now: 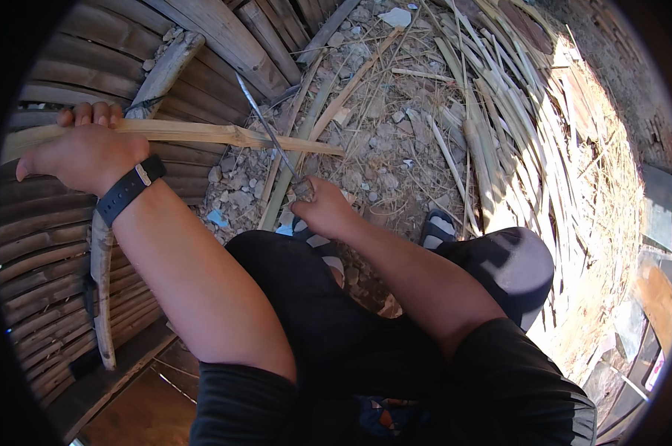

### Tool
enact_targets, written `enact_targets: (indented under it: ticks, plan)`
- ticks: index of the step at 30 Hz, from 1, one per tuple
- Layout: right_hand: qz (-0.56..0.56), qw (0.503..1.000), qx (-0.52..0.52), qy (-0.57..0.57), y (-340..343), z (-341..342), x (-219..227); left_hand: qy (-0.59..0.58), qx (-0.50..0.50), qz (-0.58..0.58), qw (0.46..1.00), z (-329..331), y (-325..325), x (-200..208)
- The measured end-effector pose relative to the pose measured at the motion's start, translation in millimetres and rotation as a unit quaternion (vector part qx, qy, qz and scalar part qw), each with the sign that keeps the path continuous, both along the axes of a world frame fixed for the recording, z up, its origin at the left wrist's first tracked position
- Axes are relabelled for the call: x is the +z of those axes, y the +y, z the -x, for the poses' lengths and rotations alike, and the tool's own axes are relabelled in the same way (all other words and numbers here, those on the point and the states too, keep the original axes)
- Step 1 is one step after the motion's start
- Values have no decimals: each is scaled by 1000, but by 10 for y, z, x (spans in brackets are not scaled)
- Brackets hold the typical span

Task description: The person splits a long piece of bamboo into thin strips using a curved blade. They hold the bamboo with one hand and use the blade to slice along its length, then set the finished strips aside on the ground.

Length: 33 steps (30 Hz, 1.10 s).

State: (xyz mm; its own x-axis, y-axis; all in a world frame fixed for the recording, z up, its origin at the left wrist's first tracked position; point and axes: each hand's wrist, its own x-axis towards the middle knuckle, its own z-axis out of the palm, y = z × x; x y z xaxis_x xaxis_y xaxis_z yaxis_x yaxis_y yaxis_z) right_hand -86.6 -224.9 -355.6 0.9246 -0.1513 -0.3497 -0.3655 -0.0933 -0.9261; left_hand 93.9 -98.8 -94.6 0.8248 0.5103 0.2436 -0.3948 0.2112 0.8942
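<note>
At the left, my left hand (91,152), a dark watch on its wrist, is closed round a long pale split bamboo strip (228,134). The strip reaches rightward from the hand, with a node partway along, and ends above the rubble. My right hand (325,209) is closed on the handle of a knife (255,108) in front of my knees. Its long narrow blade slants up and to the left and crosses the strip near the strip's right end. Whether the blade touches the strip I cannot tell.
A wall of bamboo slats (46,253) with upright poles rises at the left. Many cut bamboo strips (510,141) lie piled at the right, partly in bright sun. Rubble (380,152) and loose strips cover the ground by my sandalled feet (437,229). A brick wall (625,52) stands at the far right.
</note>
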Motion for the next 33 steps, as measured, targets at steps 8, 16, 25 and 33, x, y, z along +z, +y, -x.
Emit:
enact_targets:
  ticks: [8, 16, 25, 33]
  plan:
    - [-88, 944, -31, 316, -590, 484, -762, 0, -16, 7, 1000, 67, -63, 32]
    - [-113, 990, 82, 22, -149, -235, 578, -49, -214, 16, 975, 4, 223, -24]
    - [-68, 992, 105, 30, -323, -167, 782, -100, -396, 42, 912, -82, 351, -68]
    - [-88, 990, 80, 74, -382, -72, 938, -95, -369, 54, 923, 172, 26, -24]
